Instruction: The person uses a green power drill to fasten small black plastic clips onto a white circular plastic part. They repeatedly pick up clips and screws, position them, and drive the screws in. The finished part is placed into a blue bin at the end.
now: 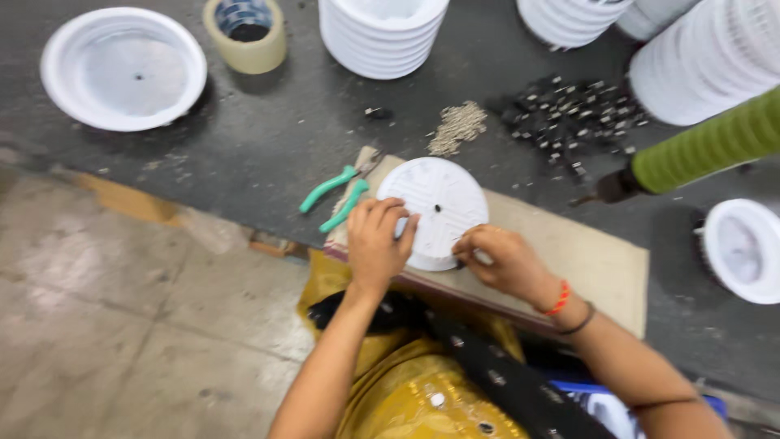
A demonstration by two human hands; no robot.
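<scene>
We hold the white disc (pixel 435 213) on the board (pixel 585 260).
Left hand (pixel 375 244) grips its left rim; right hand (pixel 500 258) pinches its near edge.

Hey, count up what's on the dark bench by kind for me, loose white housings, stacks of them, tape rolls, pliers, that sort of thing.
White round housing in both hands: 1
Loose white housings: 2
Stacks of white housings: 3
Tape roll: 1
Green-handled pliers: 1
Green-gripped power tool: 1
Total: 9
</scene>
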